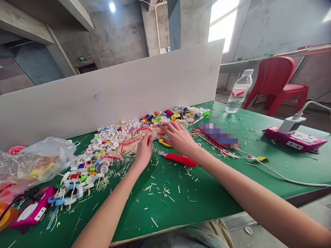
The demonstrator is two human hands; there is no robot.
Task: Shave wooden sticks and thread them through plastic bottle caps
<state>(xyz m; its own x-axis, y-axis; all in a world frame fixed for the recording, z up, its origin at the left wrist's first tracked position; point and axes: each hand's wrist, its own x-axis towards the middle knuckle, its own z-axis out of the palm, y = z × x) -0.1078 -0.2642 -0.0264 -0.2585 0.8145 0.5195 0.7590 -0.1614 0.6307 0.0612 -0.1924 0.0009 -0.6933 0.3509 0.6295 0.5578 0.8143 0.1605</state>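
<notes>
My left hand [144, 151] is beside a heap of thin wooden sticks [132, 146], its thumb and fingertips pressed together; what they hold, if anything, is hidden. Just to the right, my right hand [178, 137] hovers with fingers apart near small coloured bottle caps [155, 120]. Partly beneath it lies a pair of pliers with yellow-and-red handles [164, 143]. A red utility knife [181, 159] rests on the green tabletop below both hands, blade pointing left. White caps [111, 137], some with sticks in them, spread leftward.
A white board [116, 93] stands along the back. At left are a clear plastic bag [46, 158] and a magenta power strip [33, 208]. On the right are a phone [218, 135], a water bottle [238, 92], another magenta power strip [294, 138] with a charger and a white cable [279, 176].
</notes>
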